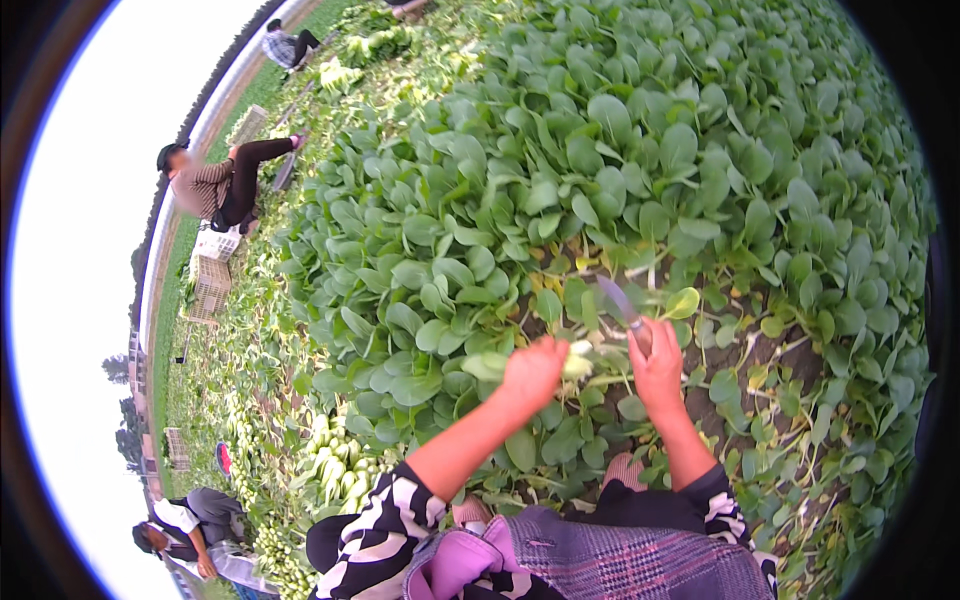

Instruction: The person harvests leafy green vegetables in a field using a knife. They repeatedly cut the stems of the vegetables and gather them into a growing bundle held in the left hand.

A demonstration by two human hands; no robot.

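My left hand [534, 369] is closed around a head of bok choy [577, 361], its pale cut base pointing right and its leaves trailing left. In my right hand [657, 360] is a knife [619, 300], gripped by the handle with the blade angled up and to the left. A short gap separates the blade from the bok choy. Standing bok choy plants [450, 292] grow densely beyond both hands. Between and below the hands, loose trimmed leaves [724, 386] lie over brown soil [799, 367].
Harvested bok choy [341, 465] lies piled to my left. Plastic crates [208, 289] stand farther off. One person [217, 180] sits near the crates, another [281, 46] sits farther away, and a third [191, 532] is at lower left. My shoes [622, 472] rest among leaves.
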